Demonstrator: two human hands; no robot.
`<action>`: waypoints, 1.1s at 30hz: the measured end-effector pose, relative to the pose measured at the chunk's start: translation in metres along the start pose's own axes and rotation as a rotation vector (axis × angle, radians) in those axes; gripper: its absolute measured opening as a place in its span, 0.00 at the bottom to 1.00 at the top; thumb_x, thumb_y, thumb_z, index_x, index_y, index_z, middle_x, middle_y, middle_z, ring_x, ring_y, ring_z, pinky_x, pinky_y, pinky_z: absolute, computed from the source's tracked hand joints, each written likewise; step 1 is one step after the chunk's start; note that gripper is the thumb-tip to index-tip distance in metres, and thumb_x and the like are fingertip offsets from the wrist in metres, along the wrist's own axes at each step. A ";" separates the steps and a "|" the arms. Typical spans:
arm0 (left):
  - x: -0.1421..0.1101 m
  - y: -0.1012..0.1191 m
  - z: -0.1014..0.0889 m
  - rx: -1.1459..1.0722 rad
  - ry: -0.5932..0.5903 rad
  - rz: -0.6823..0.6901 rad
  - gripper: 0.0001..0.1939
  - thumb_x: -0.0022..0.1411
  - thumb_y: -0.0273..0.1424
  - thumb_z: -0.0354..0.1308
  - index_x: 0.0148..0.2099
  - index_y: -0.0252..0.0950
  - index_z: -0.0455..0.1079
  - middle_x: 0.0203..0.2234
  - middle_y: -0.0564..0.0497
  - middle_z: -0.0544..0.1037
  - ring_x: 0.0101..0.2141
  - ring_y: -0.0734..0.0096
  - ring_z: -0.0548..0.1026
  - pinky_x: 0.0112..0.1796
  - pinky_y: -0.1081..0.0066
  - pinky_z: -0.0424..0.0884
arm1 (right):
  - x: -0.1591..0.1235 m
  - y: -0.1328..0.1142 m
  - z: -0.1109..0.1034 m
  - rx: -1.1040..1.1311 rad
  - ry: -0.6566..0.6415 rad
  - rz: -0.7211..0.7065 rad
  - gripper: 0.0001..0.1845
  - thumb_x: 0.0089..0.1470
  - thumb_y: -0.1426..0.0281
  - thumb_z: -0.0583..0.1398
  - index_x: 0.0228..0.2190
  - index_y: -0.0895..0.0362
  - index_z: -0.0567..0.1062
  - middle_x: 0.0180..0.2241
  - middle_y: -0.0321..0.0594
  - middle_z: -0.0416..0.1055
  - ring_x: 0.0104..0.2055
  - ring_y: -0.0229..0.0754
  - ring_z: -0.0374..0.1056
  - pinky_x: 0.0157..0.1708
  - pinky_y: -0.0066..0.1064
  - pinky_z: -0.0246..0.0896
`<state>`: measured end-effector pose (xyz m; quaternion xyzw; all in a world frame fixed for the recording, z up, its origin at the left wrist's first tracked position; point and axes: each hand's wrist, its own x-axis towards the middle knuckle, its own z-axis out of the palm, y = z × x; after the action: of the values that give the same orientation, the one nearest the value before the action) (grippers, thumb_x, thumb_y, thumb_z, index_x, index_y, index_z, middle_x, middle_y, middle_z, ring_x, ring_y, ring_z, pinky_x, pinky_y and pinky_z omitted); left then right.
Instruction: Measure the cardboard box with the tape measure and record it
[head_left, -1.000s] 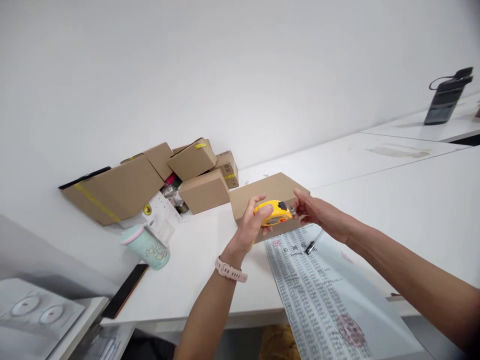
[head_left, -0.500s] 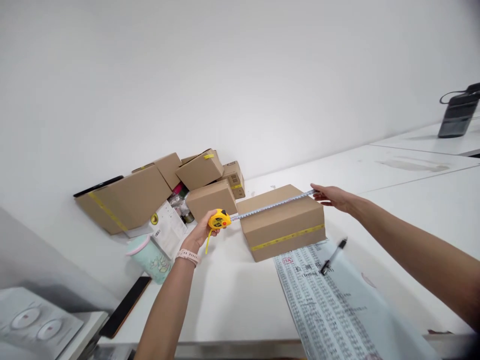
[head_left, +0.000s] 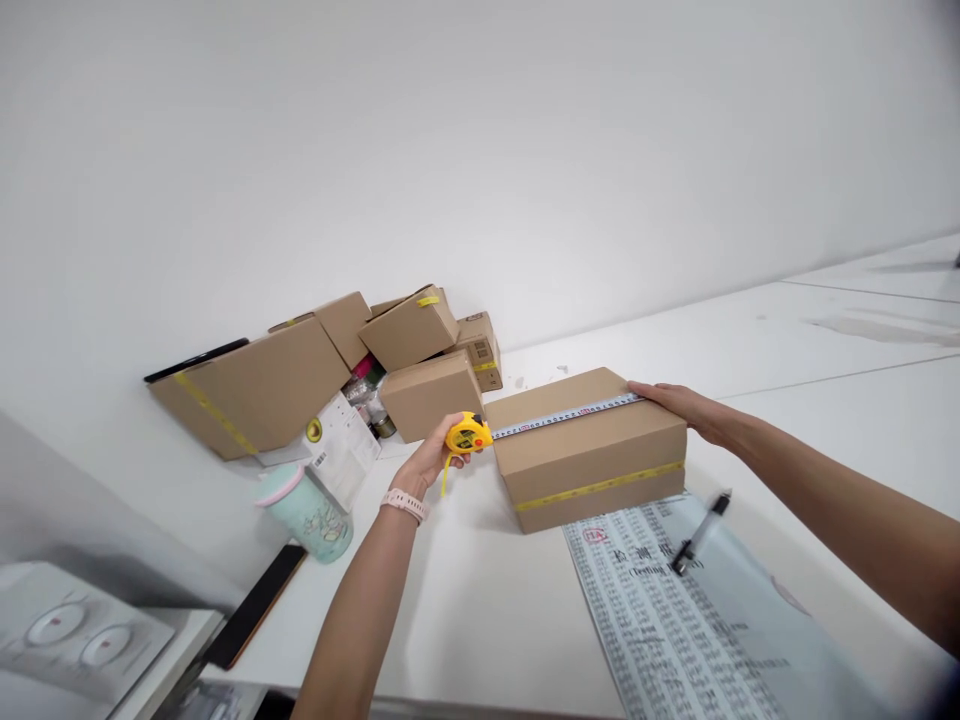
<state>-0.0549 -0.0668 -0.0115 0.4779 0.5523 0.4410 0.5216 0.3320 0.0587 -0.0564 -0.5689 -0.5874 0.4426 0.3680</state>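
Observation:
A cardboard box (head_left: 600,470) with a yellow tape strip lies on the white table (head_left: 465,590). My left hand (head_left: 433,460) grips a yellow tape measure (head_left: 467,436) at the box's left end. Its blade (head_left: 562,414) stretches across the box top. My right hand (head_left: 679,405) rests on the box's far right corner and pins the blade's tip there, fingers pressed together.
A pile of cardboard boxes (head_left: 330,365) leans against the wall at the back left. A mint cup (head_left: 307,510) and a black phone (head_left: 255,605) sit at the left. A printed sheet (head_left: 675,620) with a pen (head_left: 699,545) on it lies in front of the box.
The tape measure went from held between both hands to drawn out across the box. The blade now lies on the box top, and my right hand has settled on the right corner.

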 end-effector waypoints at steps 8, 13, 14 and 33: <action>-0.012 0.007 0.005 0.038 0.004 -0.027 0.28 0.59 0.52 0.56 0.47 0.31 0.73 0.29 0.43 0.81 0.19 0.75 0.70 0.20 0.77 0.58 | 0.001 -0.004 -0.002 -0.016 -0.045 0.132 0.27 0.47 0.42 0.64 0.31 0.54 0.75 0.39 0.50 0.80 0.41 0.54 0.74 0.36 0.41 0.67; -0.020 0.007 0.008 0.046 -0.001 -0.044 0.28 0.59 0.52 0.56 0.48 0.32 0.73 0.29 0.43 0.81 0.19 0.75 0.70 0.20 0.77 0.57 | -0.003 -0.009 -0.002 -0.007 -0.036 0.146 0.25 0.45 0.44 0.66 0.30 0.53 0.75 0.39 0.51 0.80 0.41 0.55 0.75 0.36 0.42 0.68; -0.021 0.006 0.008 0.043 0.000 -0.043 0.29 0.59 0.52 0.56 0.47 0.32 0.73 0.29 0.43 0.81 0.19 0.75 0.70 0.20 0.76 0.57 | -0.003 -0.009 -0.002 0.000 -0.032 0.150 0.25 0.45 0.44 0.66 0.30 0.53 0.75 0.39 0.51 0.79 0.41 0.55 0.75 0.36 0.42 0.68; -0.034 0.003 -0.003 0.014 -0.003 -0.061 0.26 0.60 0.51 0.56 0.47 0.34 0.71 0.31 0.44 0.81 0.20 0.74 0.71 0.20 0.77 0.60 | -0.001 -0.014 0.003 -0.104 0.095 0.060 0.26 0.50 0.51 0.65 0.17 0.51 0.60 0.22 0.39 0.66 0.28 0.44 0.61 0.29 0.36 0.52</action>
<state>-0.0576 -0.1000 -0.0026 0.4653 0.5689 0.4201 0.5323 0.3248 0.0579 -0.0441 -0.6251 -0.5741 0.3948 0.3520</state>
